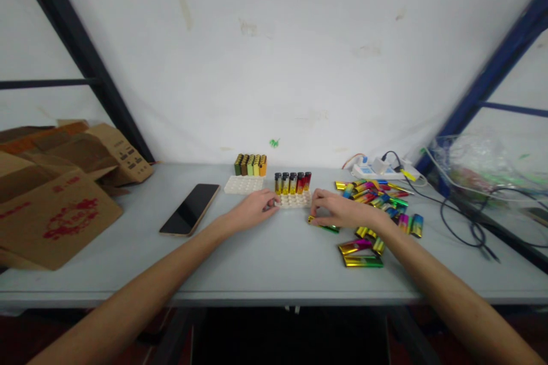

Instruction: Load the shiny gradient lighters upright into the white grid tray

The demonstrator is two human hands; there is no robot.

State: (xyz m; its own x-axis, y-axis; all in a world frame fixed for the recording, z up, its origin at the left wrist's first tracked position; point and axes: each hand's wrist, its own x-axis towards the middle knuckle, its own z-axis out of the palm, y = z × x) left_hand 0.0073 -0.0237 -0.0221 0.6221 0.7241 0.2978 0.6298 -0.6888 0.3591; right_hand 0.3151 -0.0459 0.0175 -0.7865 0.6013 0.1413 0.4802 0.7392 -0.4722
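My left hand (256,208) is closed, its fingertips pinching the left end of a white plastic tray (295,202) with rows of holes. Several black-topped lighters (293,183) stand upright along the tray's back rows, yellow-gold on the left and red on the right. At the tray's right end, my right hand (331,209) is closed, thumb and fingers on a shiny gold-and-green lighter (329,228) low over the table. The hand hides its middle.
Loose metallic lighters (363,262) are heaped at right. Behind stand a full block of lighters (250,165) and another white tray (244,185). A phone (190,209) and cardboard boxes (77,219) are at left. A power strip (377,171) and black cables (464,234) lie at right.
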